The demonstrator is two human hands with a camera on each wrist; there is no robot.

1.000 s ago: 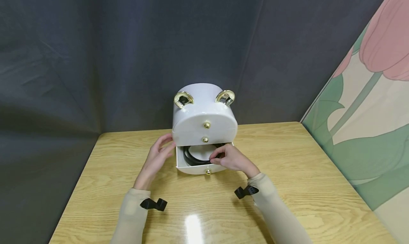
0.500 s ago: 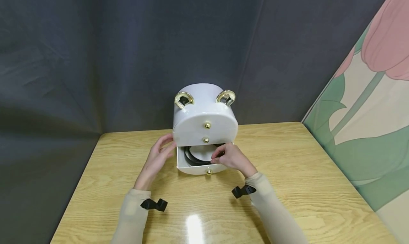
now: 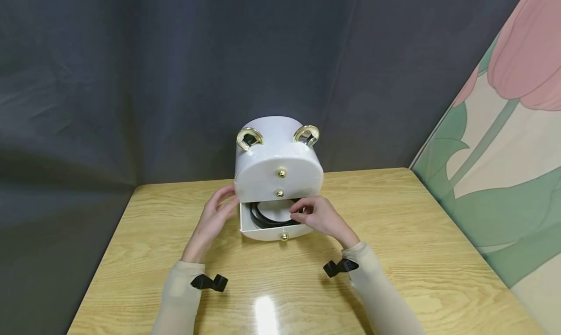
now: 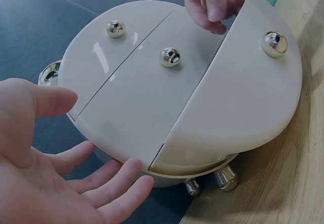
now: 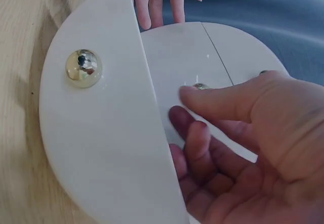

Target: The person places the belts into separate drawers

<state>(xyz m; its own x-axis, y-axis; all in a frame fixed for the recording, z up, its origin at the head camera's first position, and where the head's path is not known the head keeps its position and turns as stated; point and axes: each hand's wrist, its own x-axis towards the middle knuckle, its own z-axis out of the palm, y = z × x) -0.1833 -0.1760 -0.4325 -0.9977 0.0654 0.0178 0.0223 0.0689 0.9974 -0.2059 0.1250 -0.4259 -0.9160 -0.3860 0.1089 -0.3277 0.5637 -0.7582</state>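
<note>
A white rounded jewelry box [image 3: 278, 147] stands upright on the table, its bottom drawer [image 3: 263, 234] pulled out. A black band [image 3: 263, 221], coiled like a belt, lies inside that drawer. My right hand [image 3: 323, 219] is over the drawer's right part; in the right wrist view its thumb and bent fingers [image 5: 198, 140] stand apart, with nothing visible between them. My left hand [image 3: 212, 220] rests at the box's left side. In the left wrist view its fingertips [image 4: 132, 167] touch the box's edge, the thumb raised clear. The band is hidden in both wrist views.
Two gold ring-shaped ears [image 3: 250, 137] jut from the box top, and gold knobs [image 3: 281, 173] stick out of its drawers. Gold feet [image 4: 226, 177] hold it off the wooden table [image 3: 377, 213]. A dark curtain [image 3: 197, 82] hangs close behind.
My right hand's thumb and fingertips have parted and risen slightly off the black band. The band still lies in the drawer. My left hand stays at the box's side.
</note>
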